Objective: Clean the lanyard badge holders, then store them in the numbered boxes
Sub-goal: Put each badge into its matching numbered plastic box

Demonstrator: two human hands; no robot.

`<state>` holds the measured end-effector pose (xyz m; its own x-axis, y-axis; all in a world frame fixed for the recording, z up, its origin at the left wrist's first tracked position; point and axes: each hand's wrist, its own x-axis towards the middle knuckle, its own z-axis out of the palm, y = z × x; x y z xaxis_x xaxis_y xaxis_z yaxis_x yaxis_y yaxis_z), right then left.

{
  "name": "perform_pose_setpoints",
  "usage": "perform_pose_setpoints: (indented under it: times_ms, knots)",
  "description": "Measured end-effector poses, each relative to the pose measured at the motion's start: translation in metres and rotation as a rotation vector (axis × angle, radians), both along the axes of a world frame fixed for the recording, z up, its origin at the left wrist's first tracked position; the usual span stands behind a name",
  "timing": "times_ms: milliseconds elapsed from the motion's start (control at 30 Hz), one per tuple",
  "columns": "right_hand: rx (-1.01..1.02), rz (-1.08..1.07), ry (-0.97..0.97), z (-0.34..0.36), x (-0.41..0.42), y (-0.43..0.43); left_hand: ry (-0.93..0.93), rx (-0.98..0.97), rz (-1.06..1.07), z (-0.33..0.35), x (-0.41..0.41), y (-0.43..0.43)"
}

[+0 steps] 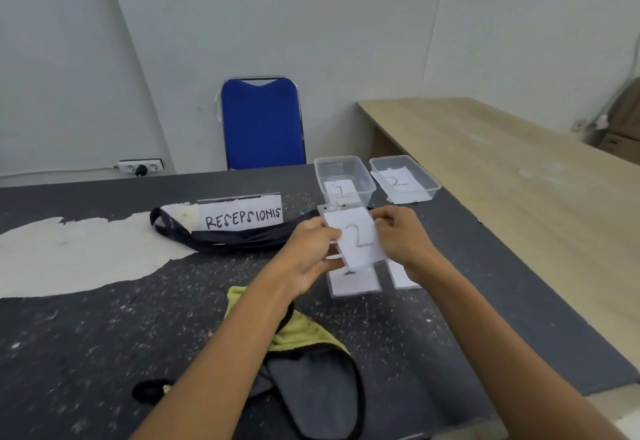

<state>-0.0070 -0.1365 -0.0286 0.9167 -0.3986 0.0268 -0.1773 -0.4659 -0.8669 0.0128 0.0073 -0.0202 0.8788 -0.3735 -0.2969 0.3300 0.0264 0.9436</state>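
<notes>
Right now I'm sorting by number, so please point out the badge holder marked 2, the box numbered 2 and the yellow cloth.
badge holder marked 2 (357, 238): head view, on the written numeral.
box numbered 2 (412, 196): head view, on its near wall.
yellow cloth (304, 332): head view, on its middle.

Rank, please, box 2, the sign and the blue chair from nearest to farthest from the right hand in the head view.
1. Box 2, just beyond the right hand.
2. Sign, to its left.
3. Blue chair, behind the table.
</notes>
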Motion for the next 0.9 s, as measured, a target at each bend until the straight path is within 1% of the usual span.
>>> perform_pose_setpoints:
  times_ms: [100, 300, 400, 567, 733, 833, 900]
  knots:
    - [0.000, -0.022, 0.003, -0.006, 0.005, -0.015, 0.005, 0.035, -0.032, -0.007, 0.012, -0.016]
    - [0.080, -0.057, 0.026, -0.022, 0.022, -0.047, 0.013, 0.053, -0.093, -0.017, 0.041, -0.048]
    - [0.091, -0.114, 0.017, -0.026, 0.026, -0.063, -0.007, 0.091, -0.138, -0.020, 0.053, -0.068]
    - [0.031, -0.197, 0.032, -0.033, 0.019, -0.085, -0.048, 0.140, -0.131, -0.033, 0.055, -0.094]
    - [-0.035, -0.185, 0.076, -0.039, 0.006, -0.095, 0.054, 0.133, -0.133, -0.044, 0.049, -0.094]
    - [-0.096, -0.175, 0.102, -0.044, -0.001, -0.095, 0.035, 0.172, -0.118, -0.044, 0.046, -0.091]
    - [-0.130, -0.167, 0.117, -0.048, -0.005, -0.093, -0.009, 0.249, -0.136, -0.045, 0.042, -0.092]
